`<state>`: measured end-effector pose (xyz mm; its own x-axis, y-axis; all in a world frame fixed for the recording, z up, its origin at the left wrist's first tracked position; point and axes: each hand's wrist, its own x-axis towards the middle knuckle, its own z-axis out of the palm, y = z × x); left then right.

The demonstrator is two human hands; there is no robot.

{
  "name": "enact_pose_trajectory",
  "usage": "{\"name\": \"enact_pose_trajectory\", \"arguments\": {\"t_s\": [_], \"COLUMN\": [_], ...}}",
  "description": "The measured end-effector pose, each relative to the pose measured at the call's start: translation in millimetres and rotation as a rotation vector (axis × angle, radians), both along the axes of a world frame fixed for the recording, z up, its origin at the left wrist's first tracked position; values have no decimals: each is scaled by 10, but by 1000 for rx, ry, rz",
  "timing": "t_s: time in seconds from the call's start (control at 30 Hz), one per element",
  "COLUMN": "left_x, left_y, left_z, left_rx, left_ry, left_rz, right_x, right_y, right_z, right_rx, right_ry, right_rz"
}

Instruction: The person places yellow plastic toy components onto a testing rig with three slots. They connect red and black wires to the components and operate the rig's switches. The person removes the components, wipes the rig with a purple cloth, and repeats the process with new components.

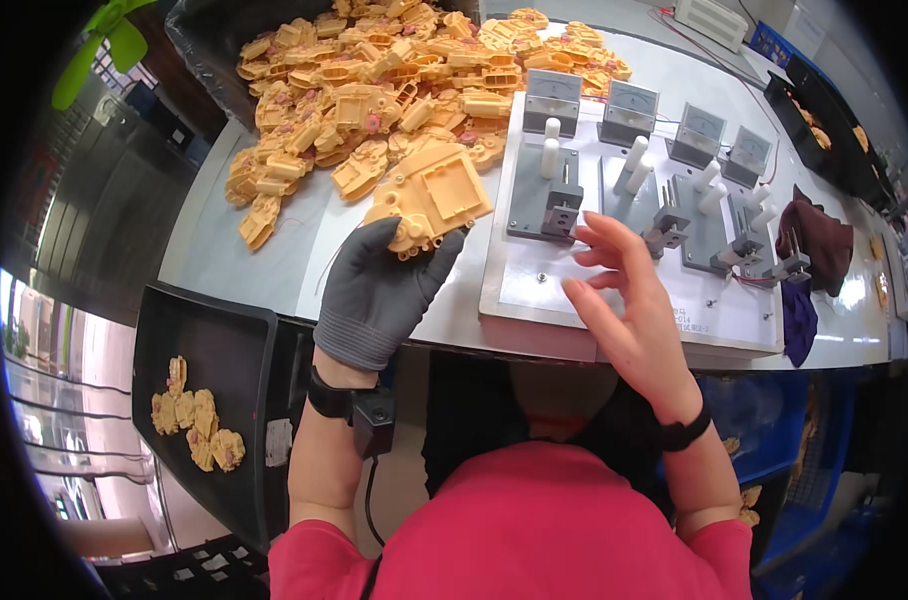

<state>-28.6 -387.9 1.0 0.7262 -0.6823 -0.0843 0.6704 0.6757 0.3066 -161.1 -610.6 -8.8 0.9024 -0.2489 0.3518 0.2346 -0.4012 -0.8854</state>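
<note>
Upper left: bright green fan blades (126,45). Right side of the white tabletop (854,340): crumpled dark maroon cloth (822,245); just in front, a deep purple cloth (798,325) reaching the front edge. Back right: white boxy casing (712,20). Below, right: blue plastic crate (764,415). Lower left: black plastic bin (239,345), broad-rimmed.

White worktable (299,245) gleams at right | pale wall (866,72) stands upper right | pale floor (196,505) shows lower left | bright light (36,325) floods left rim (window or doorway, can't tell)
</note>
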Motion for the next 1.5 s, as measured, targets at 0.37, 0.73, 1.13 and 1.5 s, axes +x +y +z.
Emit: {"name": "enact_pose_trajectory", "arguments": {"t_s": [0.37, 0.73, 1.13, 1.5], "left_x": [32, 204, 371, 854], "left_y": [93, -112, -175, -871], "left_z": [-157, -36, 17, 187], "left_rx": [110, 473, 664, 1257], "left_ry": [-111, -512, -661, -1926], "left_rz": [-19, 66, 97, 646], "right_x": [253, 246, 217, 208], "right_y": [118, 65, 25, 27], "right_z": [-175, -182, -184, -174], "right_rx": [357, 410, 344, 310], "right_ry": [-48, -62, -59, -80], "right_rz": [69, 119, 138, 131]}}
